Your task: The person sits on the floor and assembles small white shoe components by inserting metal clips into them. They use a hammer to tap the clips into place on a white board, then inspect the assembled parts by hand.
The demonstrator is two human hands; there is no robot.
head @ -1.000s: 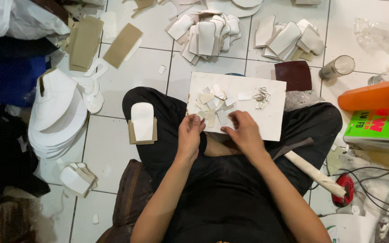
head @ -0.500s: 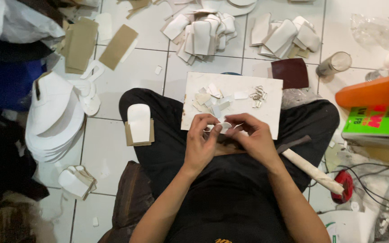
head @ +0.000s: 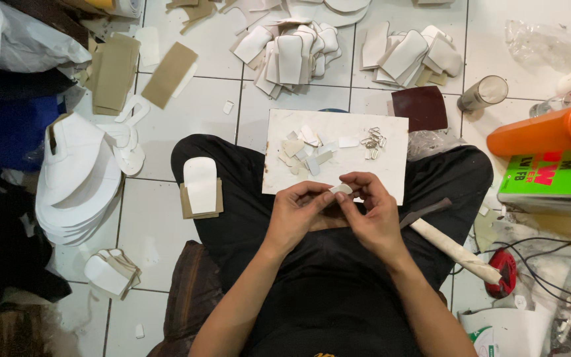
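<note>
Beside green-labelled orange can [head: 550, 155], left hand [head: 297, 215], right hand [head: 373, 215] both pinching small white strip [head: 342, 189]

The person wears black all over: a plain black top that covers the chest and belly, and black trousers of a soft, matte cloth that creases over the thighs and knees. Both forearms are bare from above the elbow down to the wrist, with no sleeve, watch, band or ring showing on the left hand [head: 299, 215] or the right hand [head: 371, 215]. At the bottom edge of the view a small yellow mark sits on the front of the top, too cut off to make out.
</note>
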